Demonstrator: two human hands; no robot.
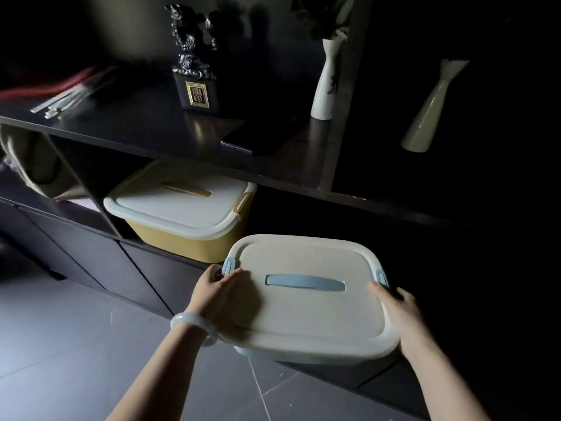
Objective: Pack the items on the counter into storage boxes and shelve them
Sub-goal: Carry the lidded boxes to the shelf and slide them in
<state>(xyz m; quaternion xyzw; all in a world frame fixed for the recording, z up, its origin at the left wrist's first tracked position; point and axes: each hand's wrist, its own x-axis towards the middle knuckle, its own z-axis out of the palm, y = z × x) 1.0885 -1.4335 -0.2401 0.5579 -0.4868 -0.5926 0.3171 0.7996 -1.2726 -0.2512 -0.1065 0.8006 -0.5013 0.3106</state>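
Note:
A storage box with a cream lid, a blue handle and blue side clips [306,317] is held in front of the dark shelf unit, level with its lower shelf. My left hand [217,294] grips its left edge by the clip, thumb on the lid. My right hand [400,311] grips the right edge the same way. A yellow storage box with a white lid [179,214] sits in the lower shelf compartment, just left of and behind the held box.
On the dark counter top [145,129] stand a black ornate trophy [194,62], a white vase [326,83] and a flat dark tablet [258,138]; clear sticks [63,101] lie at the left. A second pale vase [431,110] stands right. Grey tiled floor below.

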